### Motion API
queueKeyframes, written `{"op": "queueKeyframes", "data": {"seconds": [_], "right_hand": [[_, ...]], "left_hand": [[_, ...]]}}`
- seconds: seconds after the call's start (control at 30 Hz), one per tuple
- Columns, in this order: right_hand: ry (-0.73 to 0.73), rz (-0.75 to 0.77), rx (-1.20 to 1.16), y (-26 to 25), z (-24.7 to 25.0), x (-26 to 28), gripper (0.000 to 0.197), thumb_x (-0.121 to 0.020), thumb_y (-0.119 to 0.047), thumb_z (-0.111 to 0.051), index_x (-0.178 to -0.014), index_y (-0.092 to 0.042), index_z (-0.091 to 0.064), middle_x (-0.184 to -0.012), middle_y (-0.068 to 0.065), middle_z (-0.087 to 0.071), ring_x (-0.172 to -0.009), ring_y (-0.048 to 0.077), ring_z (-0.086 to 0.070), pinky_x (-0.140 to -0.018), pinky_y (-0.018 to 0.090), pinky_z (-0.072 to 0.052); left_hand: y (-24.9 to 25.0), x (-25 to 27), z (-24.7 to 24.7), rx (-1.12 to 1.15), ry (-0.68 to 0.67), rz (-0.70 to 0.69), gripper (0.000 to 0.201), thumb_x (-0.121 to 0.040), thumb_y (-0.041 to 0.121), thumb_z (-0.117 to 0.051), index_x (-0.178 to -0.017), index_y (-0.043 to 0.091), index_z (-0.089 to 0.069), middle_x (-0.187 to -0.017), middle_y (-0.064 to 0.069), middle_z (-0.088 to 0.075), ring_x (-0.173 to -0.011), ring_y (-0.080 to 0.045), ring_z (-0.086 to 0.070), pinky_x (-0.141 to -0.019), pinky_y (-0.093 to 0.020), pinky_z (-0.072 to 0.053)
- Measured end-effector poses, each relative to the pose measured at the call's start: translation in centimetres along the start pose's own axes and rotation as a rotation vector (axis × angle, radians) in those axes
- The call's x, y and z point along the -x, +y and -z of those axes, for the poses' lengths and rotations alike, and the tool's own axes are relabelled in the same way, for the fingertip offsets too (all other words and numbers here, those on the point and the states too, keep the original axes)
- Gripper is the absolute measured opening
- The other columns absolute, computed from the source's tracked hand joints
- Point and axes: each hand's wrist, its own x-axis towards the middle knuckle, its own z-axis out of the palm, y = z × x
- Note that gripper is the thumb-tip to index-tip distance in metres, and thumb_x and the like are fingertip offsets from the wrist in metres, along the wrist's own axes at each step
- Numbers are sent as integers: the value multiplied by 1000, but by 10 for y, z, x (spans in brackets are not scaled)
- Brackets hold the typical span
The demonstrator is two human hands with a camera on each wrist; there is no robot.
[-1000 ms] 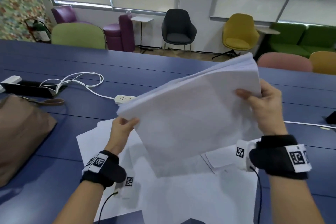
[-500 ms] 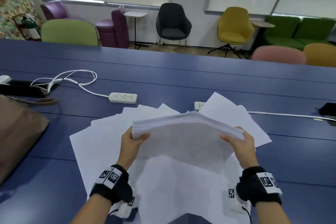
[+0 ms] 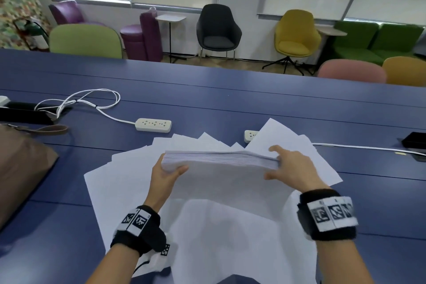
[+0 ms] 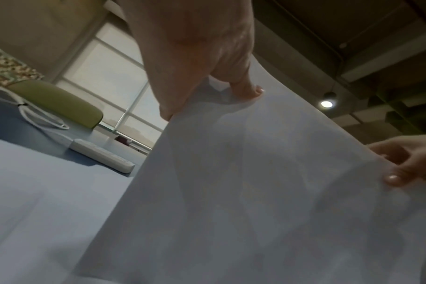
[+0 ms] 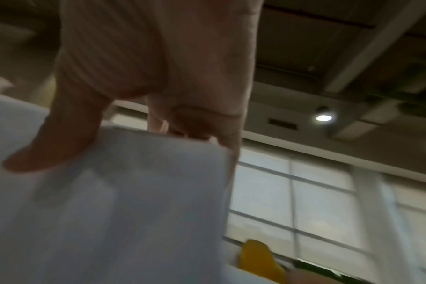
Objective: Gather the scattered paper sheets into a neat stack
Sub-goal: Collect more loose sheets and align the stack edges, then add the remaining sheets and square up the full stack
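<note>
A thick white paper stack [image 3: 219, 159] is held on edge between two hands, tilted toward the person, above loose white paper sheets [image 3: 129, 168] fanned over the dark blue bench [image 3: 230, 104]. The left hand [image 3: 164, 174] has its grip pinching the stack's left end, thumb on the near face and fingers behind. The right hand [image 3: 291, 168] has its grip clamped on the right end, thumb on the near face, with the forefinger raised over the top edge. The stack's top edge looks fairly even; its lower edge is hidden against the sheets beneath.

The loose sheets' corners stick out at differing angles on the far side and to the right, and one sheet covers part of a white power strip [image 3: 250, 135]. A second white power strip [image 3: 153, 125] lies just beyond the fan to the left, its coiled white cord [image 3: 78, 101] farther left. Open bench runs beyond the strips to the far edge. A brown bag [image 3: 20, 168] sits at the left, apart from the sheets.
</note>
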Motion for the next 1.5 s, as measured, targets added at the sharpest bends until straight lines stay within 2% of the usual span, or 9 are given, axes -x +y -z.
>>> {"op": "queueKeyframes", "data": {"seconds": [0.27, 0.4, 0.53, 0.73, 0.9, 1.03, 1.2, 1.3, 1.5], "right_hand": [[-74, 408, 272, -100, -46, -41, 96, -69, -44, -75, -144, -27, -17, -125, 4, -54, -114, 29, -53, -93, 42, -40], [-86, 444, 336, -106, -44, -48, 43, -78, -30, -67, -118, -19, -53, -109, 10, -63, -103, 31, -57, -72, 32, -38], [30, 489, 341, -101, -38, -47, 10, -86, -19, -52, -93, -16, -58, -98, 12, -66, -96, 33, -59, -65, 30, -33], [252, 469, -382, -65, 13, -28, 11, -77, -5, -65, -76, -16, -63, -62, -14, -63, -74, 7, -63, -69, 28, -49], [293, 461, -1125, -34, 40, -10, 26, -72, -3, -73, -69, -28, -73, -67, -20, -70, -64, -5, -62, -61, 15, -50], [255, 412, -1273, -20, 22, -2, 30, -62, 4, -76, -77, -20, -69, -70, -18, -71, -67, -4, -65, -62, 12, -50], [76, 353, -1427, -8, -19, -1, 19, -57, -36, -75, -74, -27, -75, -67, -14, -70, -65, -1, -64, -61, 20, -50], [37, 323, -1588, -11, -15, -5, 69, -37, -86, -65, -75, -29, -74, -71, -8, -69, -67, 6, -64, -58, 21, -49], [-49, 417, -1542, -30, 15, -10, 103, -37, -98, -38, -96, -20, -70, -81, 1, -70, -79, 20, -68, -72, 32, -54]], "left_hand": [[0, -6, -4, 12, -2, 19, 59, -58, 24, -78, -110, 19, -50, -104, 5, -61, -91, -2, -61, -75, -15, -51], [-6, -9, -3, -35, -18, 34, 56, -61, 16, -81, -106, 25, -49, -102, 8, -59, -96, -11, -57, -78, -17, -50], [-20, -6, -7, -127, 81, 56, 78, -53, 49, -75, -119, 21, -45, -116, 8, -54, -116, -13, -51, -98, -32, -43], [-13, -6, -15, 77, 306, 109, 96, -77, 16, -74, -145, 24, -8, -149, -5, -27, -135, -17, -33, -102, -30, -34], [57, -12, -37, 166, 39, -136, 41, -65, 24, -70, -100, 9, -58, -83, 11, -71, -74, 4, -64, -64, -13, -49], [75, -12, -44, 95, -46, -202, 24, -64, 15, -71, -86, 14, -63, -73, 16, -72, -67, 3, -64, -60, -13, -49], [44, -1, -31, 64, -63, -145, 43, -58, 25, -78, -94, 8, -65, -79, 9, -73, -74, -5, -67, -63, -15, -51], [50, -3, -26, 88, -85, -144, 69, -53, 46, -80, -106, 6, -63, -89, 6, -71, -81, -2, -66, -68, -16, -52], [58, -7, -33, 89, -127, -196, 49, -48, 37, -76, -90, 18, -62, -75, 18, -72, -73, 3, -66, -65, -15, -51]]}}
